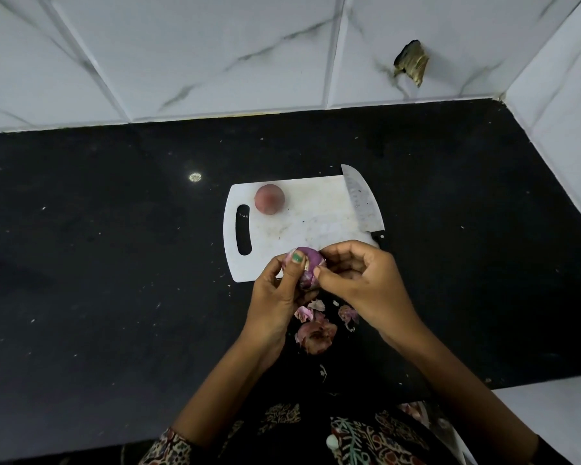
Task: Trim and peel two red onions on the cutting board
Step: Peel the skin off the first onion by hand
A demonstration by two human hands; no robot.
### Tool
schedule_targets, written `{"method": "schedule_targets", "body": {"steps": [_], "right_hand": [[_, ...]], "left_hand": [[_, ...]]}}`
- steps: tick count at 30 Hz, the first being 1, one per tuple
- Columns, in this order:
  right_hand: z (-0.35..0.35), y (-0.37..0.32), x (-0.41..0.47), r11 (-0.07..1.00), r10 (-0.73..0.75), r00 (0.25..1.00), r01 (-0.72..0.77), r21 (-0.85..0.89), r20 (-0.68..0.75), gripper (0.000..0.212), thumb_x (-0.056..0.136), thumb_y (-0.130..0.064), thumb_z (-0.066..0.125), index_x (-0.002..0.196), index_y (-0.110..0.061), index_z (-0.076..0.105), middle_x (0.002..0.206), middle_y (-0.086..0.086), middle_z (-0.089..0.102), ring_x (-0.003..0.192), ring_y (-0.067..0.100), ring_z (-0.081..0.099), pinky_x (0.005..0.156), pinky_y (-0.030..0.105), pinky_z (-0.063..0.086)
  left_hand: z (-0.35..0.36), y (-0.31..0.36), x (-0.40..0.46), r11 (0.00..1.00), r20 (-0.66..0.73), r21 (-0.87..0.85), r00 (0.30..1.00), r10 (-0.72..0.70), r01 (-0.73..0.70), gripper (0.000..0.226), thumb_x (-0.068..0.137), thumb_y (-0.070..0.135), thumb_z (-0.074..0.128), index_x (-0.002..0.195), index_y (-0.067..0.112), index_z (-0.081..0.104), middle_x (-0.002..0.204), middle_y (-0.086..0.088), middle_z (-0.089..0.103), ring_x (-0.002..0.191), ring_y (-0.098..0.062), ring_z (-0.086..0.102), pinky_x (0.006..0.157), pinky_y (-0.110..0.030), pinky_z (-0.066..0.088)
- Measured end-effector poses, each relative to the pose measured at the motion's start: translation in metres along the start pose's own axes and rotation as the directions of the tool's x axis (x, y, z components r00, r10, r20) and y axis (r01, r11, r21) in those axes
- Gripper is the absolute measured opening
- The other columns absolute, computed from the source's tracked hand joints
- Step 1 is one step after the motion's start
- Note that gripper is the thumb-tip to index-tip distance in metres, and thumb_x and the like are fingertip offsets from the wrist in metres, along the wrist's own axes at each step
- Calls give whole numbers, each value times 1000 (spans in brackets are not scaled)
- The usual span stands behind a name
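A white cutting board (302,229) lies on the black counter. One red onion (269,199), still in its skin, sits on the board's far left part. My left hand (275,297) grips a second, purple onion (311,265) just above the board's near edge, thumb across its top. My right hand (359,280) pinches at that onion's right side, where loose skin hangs. A knife (361,201) lies along the board's right edge, blade pointing away.
Torn onion skins (316,330) lie on the black counter (114,263) below my hands. A white tiled wall (215,55) runs along the back and right. A dark patch (411,62) marks the wall at upper right.
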State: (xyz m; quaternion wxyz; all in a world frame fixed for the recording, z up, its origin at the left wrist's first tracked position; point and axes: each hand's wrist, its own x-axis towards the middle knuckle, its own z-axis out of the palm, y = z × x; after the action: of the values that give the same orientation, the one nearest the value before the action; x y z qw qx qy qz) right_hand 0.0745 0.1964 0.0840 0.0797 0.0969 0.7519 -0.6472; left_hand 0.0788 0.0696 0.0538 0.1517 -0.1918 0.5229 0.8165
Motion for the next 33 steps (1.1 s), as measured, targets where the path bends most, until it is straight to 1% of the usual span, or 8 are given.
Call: {"method": "schedule_targets", "body": {"steps": [4, 10, 16, 20, 24, 26, 30, 33], "right_hand": [[1, 0, 0, 1000, -10, 1000, 10, 0, -5, 21, 74, -3, 75, 82, -21, 68, 77, -2, 73, 74, 11, 69, 67, 20, 56], [-3, 3, 1, 1000, -29, 996, 29, -3, -84, 21, 79, 4, 68, 82, -16, 71, 79, 0, 73, 74, 11, 70, 68, 19, 56], [-3, 3, -1, 996, 21, 995, -13, 89, -93, 7, 86, -17, 66, 87, -11, 70, 81, 4, 73, 77, 12, 70, 67, 21, 56], [-3, 3, -2, 1000, -24, 999, 25, 13, -35, 12, 76, -13, 76, 87, -12, 72, 82, 1, 74, 80, 13, 71, 74, 24, 57], [-2, 0, -3, 993, -107, 994, 108, -46, 20, 11, 77, -6, 75, 80, -16, 72, 77, -3, 73, 73, 7, 69, 69, 19, 55], [-4, -1, -1, 989, -131, 991, 128, -74, -27, 11, 80, -6, 73, 79, -17, 70, 72, -6, 72, 66, 3, 67, 64, 16, 52], [-17, 9, 9, 955, -181, 963, 124, -270, -201, 15, 83, -10, 71, 85, -24, 66, 77, -9, 67, 70, 6, 64, 64, 28, 55], [-24, 14, 14, 908, -209, 967, 138, -396, -143, 10, 87, -11, 65, 88, -21, 67, 80, -14, 62, 74, -1, 60, 66, 14, 47]], "left_hand": [[0, -2, 0, 1000, -12, 15, 1000, -2, 3, 55, 77, 42, 58, 110, -1, 62, 101, -19, 71, 89, -22, 71, 79, -27, 58], [2, -3, 0, 999, 34, -25, 999, -37, 38, 55, 79, 40, 54, 114, -2, 60, 93, -11, 75, 84, -18, 73, 72, -21, 57], [2, -3, 0, 996, 39, -32, 996, -80, 81, 52, 85, 43, 51, 114, 1, 60, 93, -9, 74, 89, -19, 72, 76, -21, 57], [2, 0, -3, 987, 63, -59, 988, -143, 147, 57, 84, 49, 51, 119, 4, 60, 110, -9, 70, 92, -12, 69, 74, -19, 54], [1, 4, -2, 981, 78, -114, 986, -149, 157, 49, 78, 50, 52, 112, 15, 60, 101, -6, 67, 78, -8, 64, 68, -21, 48], [1, 6, -2, 977, 103, -131, 982, -158, 171, 45, 85, 49, 47, 112, 15, 59, 100, -5, 71, 83, -11, 67, 68, -21, 47], [-3, 9, -2, 951, 177, -161, 956, -234, 263, 51, 94, 53, 32, 117, 15, 56, 115, -8, 71, 103, -21, 69, 83, -27, 44], [-4, 7, -2, 943, 186, -170, 949, -255, 287, 48, 96, 55, 27, 105, 16, 53, 118, -10, 70, 108, -23, 68, 87, -29, 44]]}}
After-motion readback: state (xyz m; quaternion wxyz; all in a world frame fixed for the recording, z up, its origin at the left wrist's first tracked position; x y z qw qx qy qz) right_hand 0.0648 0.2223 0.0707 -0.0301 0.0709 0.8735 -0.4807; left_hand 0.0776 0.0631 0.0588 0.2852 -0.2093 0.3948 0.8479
